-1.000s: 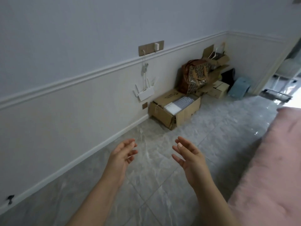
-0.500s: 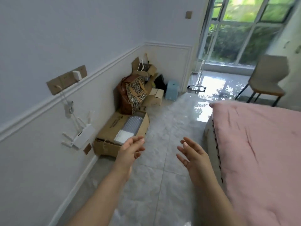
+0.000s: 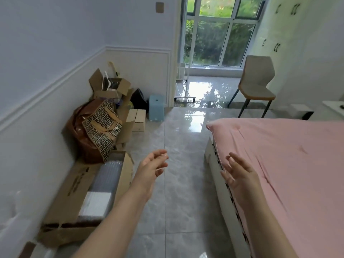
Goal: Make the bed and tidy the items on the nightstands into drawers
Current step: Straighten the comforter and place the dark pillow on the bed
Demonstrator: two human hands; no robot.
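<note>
Grey tiled floor borders the bed with smooth pink quilt; beside it, left hand and right hand hover released, empty. Likely next: reaching the white nightstand beyond.

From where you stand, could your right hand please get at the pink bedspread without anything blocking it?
Probably yes. The right hand hangs open and empty over the near edge of the pink bedspread, with nothing lying between them. The cardboard boxes sit across the aisle by the wall, out of the way.
</note>
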